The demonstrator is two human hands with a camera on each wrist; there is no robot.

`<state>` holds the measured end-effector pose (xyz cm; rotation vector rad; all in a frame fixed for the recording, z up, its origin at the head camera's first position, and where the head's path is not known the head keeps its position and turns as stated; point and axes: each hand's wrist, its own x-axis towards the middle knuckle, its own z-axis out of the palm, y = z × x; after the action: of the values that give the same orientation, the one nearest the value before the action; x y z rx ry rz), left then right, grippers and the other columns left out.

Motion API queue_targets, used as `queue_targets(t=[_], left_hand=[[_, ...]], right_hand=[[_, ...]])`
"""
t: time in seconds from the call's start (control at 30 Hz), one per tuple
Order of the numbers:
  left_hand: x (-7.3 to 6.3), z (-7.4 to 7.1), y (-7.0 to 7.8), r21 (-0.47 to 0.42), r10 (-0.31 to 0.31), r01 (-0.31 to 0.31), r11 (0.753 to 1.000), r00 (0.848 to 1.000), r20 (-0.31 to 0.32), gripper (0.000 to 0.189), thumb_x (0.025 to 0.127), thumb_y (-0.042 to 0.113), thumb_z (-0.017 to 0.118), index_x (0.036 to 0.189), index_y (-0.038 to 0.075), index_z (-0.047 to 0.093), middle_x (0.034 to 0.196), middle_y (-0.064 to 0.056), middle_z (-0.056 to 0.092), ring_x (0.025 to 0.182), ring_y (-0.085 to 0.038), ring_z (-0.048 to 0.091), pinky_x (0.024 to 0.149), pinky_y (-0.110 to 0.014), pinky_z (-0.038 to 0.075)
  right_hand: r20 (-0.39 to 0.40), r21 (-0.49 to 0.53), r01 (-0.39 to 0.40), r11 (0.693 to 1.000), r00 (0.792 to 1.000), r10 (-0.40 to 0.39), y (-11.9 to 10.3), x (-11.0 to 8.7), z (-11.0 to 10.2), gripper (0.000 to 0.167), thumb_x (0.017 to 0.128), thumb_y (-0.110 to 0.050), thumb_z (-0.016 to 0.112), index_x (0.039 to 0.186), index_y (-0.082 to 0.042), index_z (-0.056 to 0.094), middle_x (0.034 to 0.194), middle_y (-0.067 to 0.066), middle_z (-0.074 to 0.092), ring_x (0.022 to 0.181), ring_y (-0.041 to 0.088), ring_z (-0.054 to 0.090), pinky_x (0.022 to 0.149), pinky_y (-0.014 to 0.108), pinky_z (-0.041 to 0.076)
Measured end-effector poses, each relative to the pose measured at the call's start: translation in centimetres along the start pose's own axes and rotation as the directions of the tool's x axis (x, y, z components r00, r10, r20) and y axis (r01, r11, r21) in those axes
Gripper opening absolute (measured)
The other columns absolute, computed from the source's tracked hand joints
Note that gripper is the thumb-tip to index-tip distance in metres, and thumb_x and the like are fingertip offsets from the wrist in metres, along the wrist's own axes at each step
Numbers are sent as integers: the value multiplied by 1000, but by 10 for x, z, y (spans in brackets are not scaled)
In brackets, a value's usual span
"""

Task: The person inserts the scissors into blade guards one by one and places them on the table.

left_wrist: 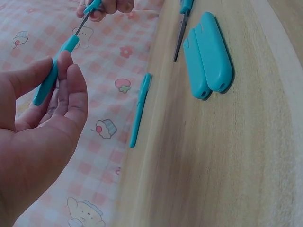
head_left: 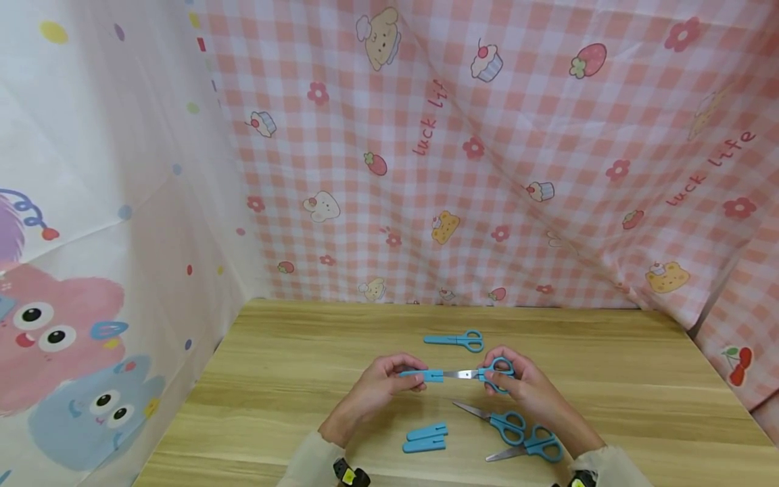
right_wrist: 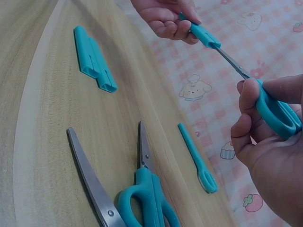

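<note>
My left hand [head_left: 389, 380] pinches a blue blade cover [head_left: 433, 375] between thumb and fingers. In my right hand [head_left: 525, 382] a pair of scissors [head_left: 500, 375] is held by its blue handles, its blades pointing left. The blade tip sits at the mouth of the cover, and much of the metal still shows between cover and handles, also in the right wrist view, where the scissors [right_wrist: 277, 111] lie between thumb and fingers. Both things are held above the table. In the left wrist view the cover [left_wrist: 57, 68] slants up toward the blade.
Beyond the hands lies a pair of scissors [head_left: 453, 340] in its cover. Two bare-bladed scissors, one [head_left: 506, 426] by the right hand and another [head_left: 535, 446] nearer, lie on the wooden table [head_left: 274, 392]. Two loose covers [head_left: 426, 438] lie side by side near the front.
</note>
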<state>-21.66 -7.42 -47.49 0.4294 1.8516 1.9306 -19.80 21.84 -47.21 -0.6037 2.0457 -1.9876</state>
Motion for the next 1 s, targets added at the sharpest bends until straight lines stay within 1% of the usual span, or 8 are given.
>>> queue_targets(t=[0.13,0.2,0.27,0.43,0.5,0.63,0.83,1.0], left_hand=[[1,0,-1,2,-1,1,1000,1000,-1,24,96,5,63,116,-7,62,101,-6,68,90,-13,68,88,-31,55],[1,0,-1,2,-1,1,1000,1000,0,23,96,4,63,116,-7,62,101,-5,68,90,-13,68,88,-30,55],[2,0,-2,1,0,0,1000,1000,2,23,96,5,63,116,-7,62,101,-5,68,90,-13,68,88,-30,55],[1,1,-1,23,8,-8,1000,1000,-8,24,96,6,63,116,-6,63,101,-5,66,88,-14,67,87,-32,55],[1,1,-1,41,11,-10,999,1000,-16,23,96,7,64,116,-5,64,101,-5,66,88,-14,66,85,-32,55],[2,1,-1,62,16,-14,998,1000,-23,24,95,9,65,116,-3,65,100,-7,66,87,-14,64,82,-30,54],[2,2,-1,56,15,-14,998,1000,-23,25,95,10,66,116,-3,65,99,-7,66,86,-13,63,82,-30,54],[2,3,0,46,9,-8,999,1000,-28,25,95,10,66,115,-4,65,97,-4,65,85,-13,62,82,-31,54]], right_hand=[[-1,-1,2,1000,1000,-2,-1,0,0,22,101,-11,55,111,7,45,84,10,59,75,13,59,62,32,40],[4,2,6,1000,1000,-6,-1,0,0,22,101,-10,55,111,7,45,84,10,59,75,13,59,64,31,43],[6,1,9,1000,1000,-9,-1,0,1,22,101,-10,55,111,7,45,84,11,59,74,14,59,62,32,41],[9,-7,1,1000,1000,-1,-3,0,1,22,101,-11,55,111,7,46,83,12,58,75,20,58,65,31,42],[7,-6,-4,1000,1000,4,-3,0,1,23,101,-11,55,111,6,46,83,12,58,76,21,58,69,30,45],[8,-5,-1,1000,1000,1,-3,0,2,22,101,-11,55,111,7,46,84,12,58,76,21,59,72,30,48],[9,-3,5,1000,1000,-5,-2,1,3,22,101,-10,55,111,7,46,85,8,57,77,20,59,73,31,49],[13,-4,6,1000,1000,-6,-2,1,2,21,102,-10,54,111,7,46,84,9,57,77,22,59,73,32,49]])
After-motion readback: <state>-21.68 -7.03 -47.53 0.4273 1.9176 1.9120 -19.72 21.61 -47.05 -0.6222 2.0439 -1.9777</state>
